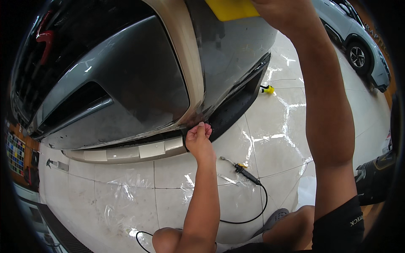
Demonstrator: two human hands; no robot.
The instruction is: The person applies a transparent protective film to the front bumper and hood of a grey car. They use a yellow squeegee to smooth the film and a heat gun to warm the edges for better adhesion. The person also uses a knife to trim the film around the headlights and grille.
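Note:
My left hand [199, 141] is at the lower corner of a grey car bumper [143, 80], its thumb and fingertips pinched together. Whatever lies between those fingertips is too small to make out. A tan strip [192, 50] runs down the bumper to that corner, where dark, ragged edges show. At the upper edge of the view, my right hand [282, 14] is bent over a flat yellow piece [232, 10] against the car's side. It appears to grip this piece, though most of its fingers are cut off. Below the bumper runs a beige lower trim [122, 154] with pale rectangular patches.
A gas torch [247, 172] with a black hose lies on the tiled floor beside a thin metal strip [228, 180]. Crumpled clear film [122, 194] lies at the left. A yellow-headed bottle [267, 89] and a spray bottle [58, 164] are near the car. Another car [358, 46] stands far right.

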